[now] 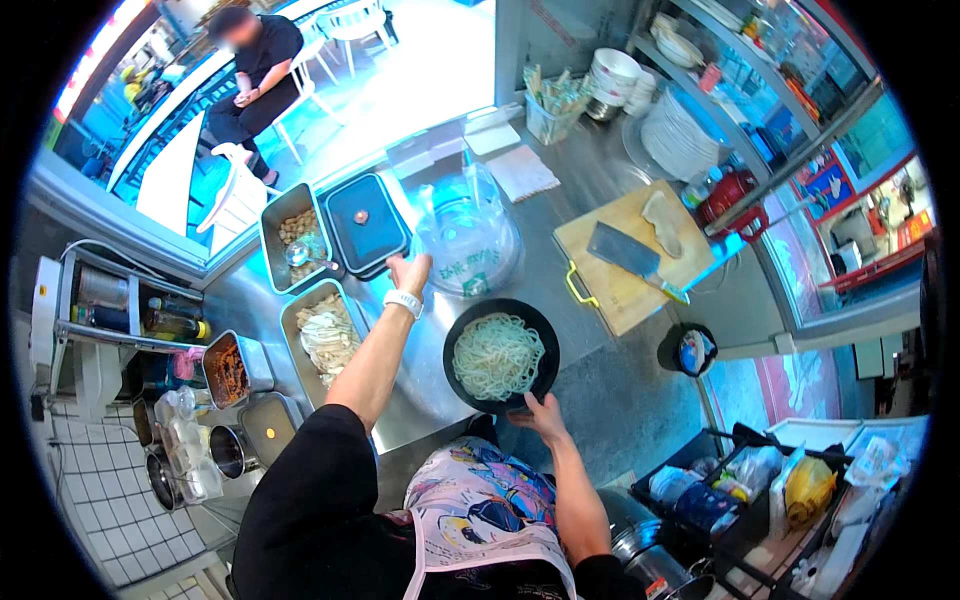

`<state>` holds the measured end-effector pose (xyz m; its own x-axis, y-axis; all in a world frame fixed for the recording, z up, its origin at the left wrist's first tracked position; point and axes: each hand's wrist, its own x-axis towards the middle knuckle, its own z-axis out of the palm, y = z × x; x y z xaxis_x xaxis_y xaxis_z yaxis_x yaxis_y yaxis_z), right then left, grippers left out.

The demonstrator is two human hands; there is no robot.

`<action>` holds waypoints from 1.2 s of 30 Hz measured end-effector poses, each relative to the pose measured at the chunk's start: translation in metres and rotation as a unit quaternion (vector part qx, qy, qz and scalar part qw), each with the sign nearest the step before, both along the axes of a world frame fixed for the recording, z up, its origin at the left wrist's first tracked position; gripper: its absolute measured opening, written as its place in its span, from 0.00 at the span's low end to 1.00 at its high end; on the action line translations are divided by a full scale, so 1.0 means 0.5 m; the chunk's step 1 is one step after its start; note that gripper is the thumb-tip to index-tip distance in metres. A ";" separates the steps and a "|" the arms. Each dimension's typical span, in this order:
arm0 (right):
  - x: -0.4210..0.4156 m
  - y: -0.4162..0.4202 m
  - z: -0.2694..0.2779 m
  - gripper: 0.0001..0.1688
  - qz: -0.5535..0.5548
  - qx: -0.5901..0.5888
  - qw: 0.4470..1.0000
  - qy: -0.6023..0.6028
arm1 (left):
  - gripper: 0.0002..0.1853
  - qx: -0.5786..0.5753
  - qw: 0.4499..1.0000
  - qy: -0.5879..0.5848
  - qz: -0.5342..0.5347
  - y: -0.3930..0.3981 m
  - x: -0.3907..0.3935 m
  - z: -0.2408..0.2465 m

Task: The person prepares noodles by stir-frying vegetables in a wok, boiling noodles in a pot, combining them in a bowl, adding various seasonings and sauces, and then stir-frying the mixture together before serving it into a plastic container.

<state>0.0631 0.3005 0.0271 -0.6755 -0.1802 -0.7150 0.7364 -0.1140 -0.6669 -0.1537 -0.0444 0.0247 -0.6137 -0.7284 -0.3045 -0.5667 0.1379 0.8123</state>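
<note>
My right hand (545, 420) grips the near rim of a round black bowl (555, 346), thumb on the edge and fingers beneath. White noodles (499, 356) fill the bowl. With a white watch at the wrist, my left hand (410, 274) is at the near right corner of a rectangular dark lid (367, 225) with a small knob. Its fingers are curled, and whether they grip the lid is hidden. Left of the lid stands a metal pan of brown cubes (296, 225) with a ladle (300, 253) in it. Below that, another metal pan holds pale sliced food (328, 337).
Beyond the bowl is a plastic-bagged round container (472, 240). A cleaver (622, 247) lies on a wooden cutting board (592, 304) at right. Stacked plates (679, 135) and a chopstick holder (555, 116) stand at the back. A person (259, 67) sits outside the window.
</note>
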 end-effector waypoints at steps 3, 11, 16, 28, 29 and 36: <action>-0.071 0.016 0.023 0.33 0.041 0.357 0.901 0.244 | 0.38 -0.223 0.955 0.187 -0.048 0.026 -0.084 0.083; -0.602 -0.274 0.239 0.33 0.091 0.420 0.764 0.482 | 0.19 0.120 0.974 0.144 -0.128 0.078 -0.165 0.236; -0.804 -0.353 0.153 0.20 0.312 0.533 0.579 0.532 | 0.16 0.126 0.957 0.197 -0.173 0.065 -0.125 0.287; -0.780 -0.231 0.276 0.15 0.255 -0.029 0.875 0.410 | 0.16 0.073 0.968 0.234 -0.054 0.032 -0.042 0.274; -0.777 -0.231 0.233 0.15 0.291 0.007 0.857 0.424 | 0.16 0.009 0.975 0.217 -0.038 0.027 -0.038 0.227; -0.821 -0.239 0.087 0.13 0.386 0.011 0.887 0.254 | 0.15 0.208 0.959 0.179 0.065 0.003 -0.019 0.127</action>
<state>-0.3476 0.1811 0.0704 -0.5929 -0.7191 -0.3624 0.1924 0.3106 -0.9309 -0.1632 -0.0431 0.0883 -0.6460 -0.6673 -0.3708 -0.2307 -0.2923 0.9281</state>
